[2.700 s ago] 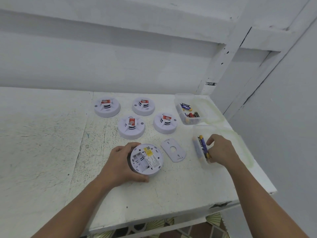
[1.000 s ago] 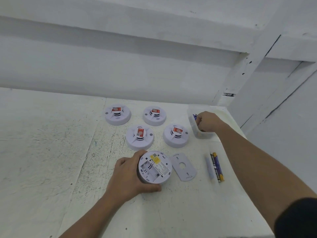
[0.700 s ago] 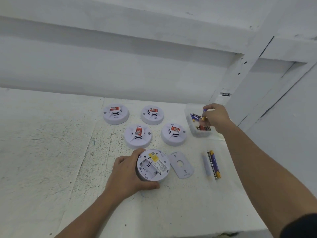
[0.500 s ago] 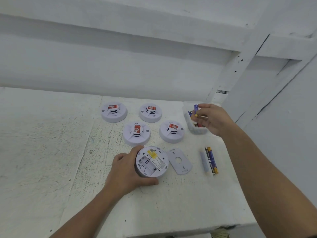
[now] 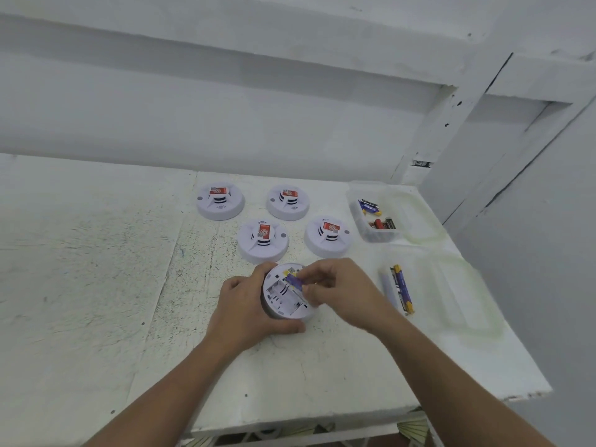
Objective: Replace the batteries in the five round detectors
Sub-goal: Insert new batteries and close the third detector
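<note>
At frame centre, the left hand [image 5: 245,304] is gripping the upturned round white plastic detector [image 5: 285,293] while the right hand [image 5: 335,291] is pinching a blue cylindrical battery [image 5: 293,281] over it.

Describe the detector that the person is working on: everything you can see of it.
The round white plastic detector lies back-up on the speckled white table, nearest the person of the five. Its battery compartment is open, showing ribbed slots, with a yellow label at the far edge. The left hand grips its rim from the left, thumb at the near edge. The right hand pinches a purple battery tilted over the compartment's far side; whether it is seated cannot be told.
</note>
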The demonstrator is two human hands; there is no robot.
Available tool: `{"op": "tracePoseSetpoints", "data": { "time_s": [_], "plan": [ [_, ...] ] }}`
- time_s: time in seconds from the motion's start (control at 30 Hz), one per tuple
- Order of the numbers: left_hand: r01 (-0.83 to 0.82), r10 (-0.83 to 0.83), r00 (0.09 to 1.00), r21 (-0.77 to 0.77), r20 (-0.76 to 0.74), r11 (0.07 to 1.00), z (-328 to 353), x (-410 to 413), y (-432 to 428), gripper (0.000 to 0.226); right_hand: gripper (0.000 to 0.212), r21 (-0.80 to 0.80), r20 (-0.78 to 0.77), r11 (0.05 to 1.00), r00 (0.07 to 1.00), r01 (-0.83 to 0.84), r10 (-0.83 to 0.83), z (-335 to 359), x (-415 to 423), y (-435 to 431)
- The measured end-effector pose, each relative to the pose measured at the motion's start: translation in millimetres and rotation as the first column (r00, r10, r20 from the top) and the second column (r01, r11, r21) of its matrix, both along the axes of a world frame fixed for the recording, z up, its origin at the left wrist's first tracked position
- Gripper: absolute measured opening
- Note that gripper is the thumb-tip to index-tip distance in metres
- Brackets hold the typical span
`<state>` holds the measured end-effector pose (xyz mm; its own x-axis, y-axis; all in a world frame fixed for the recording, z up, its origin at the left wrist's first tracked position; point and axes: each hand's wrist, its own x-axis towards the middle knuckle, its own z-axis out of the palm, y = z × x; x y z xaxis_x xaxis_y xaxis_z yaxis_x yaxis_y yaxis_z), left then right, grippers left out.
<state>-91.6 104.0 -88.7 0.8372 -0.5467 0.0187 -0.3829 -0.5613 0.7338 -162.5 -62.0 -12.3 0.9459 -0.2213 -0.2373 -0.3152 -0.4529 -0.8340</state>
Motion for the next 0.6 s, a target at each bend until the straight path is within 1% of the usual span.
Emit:
{"op": "tracePoseSetpoints", "data": {
  "time_s": [0.07,0.13,0.27,0.4,0.5,0.57,0.6],
  "plan": [
    [0.007,-0.007,1.0,0.005,0.023,1.0,-0.9,0.3,-0.4,0.1,0.019,-0.145,0.028,0.989,0.999,-0.04,0.045,-5.2,-4.7,9.8],
    [0.003,-0.004,1.0,0.008,0.03,1.0,-1.6,0.2,0.2,0.103,0.019,-0.229,0.062,0.972,0.995,-0.056,0.072,-7.1,-7.9,16.8],
    [0.016,-0.016,1.0,-0.003,0.021,1.0,-0.4,-0.6,2.1,0.104,0.02,-0.295,0.087,0.951,0.989,-0.087,0.118,-6.0,-10.6,22.2],
    [0.024,-0.024,0.999,-0.014,-0.047,1.0,2.0,0.9,5.7,0.106,0.021,-0.379,0.113,0.915,0.975,-0.137,0.193,-7.5,-11.1,25.6],
    [0.052,-0.054,0.994,-0.027,-0.096,0.998,1.3,2.6,8.5,0.106,0.017,-0.383,0.128,0.909,0.966,-0.161,0.225,-8.2,-11.4,26.0],
    [0.088,-0.091,0.992,-0.031,-0.088,0.996,2.5,3.8,10.4,0.106,0.014,-0.399,0.122,0.893,0.954,-0.207,0.275,-10.8,-11.6,24.5],
    [0.108,-0.111,0.991,-0.034,-0.081,0.994,4.6,3.3,11.3,0.101,0.012,-0.411,0.125,0.885,0.947,-0.221,0.295,-12.8,-12.0,23.3]
  ]
}}
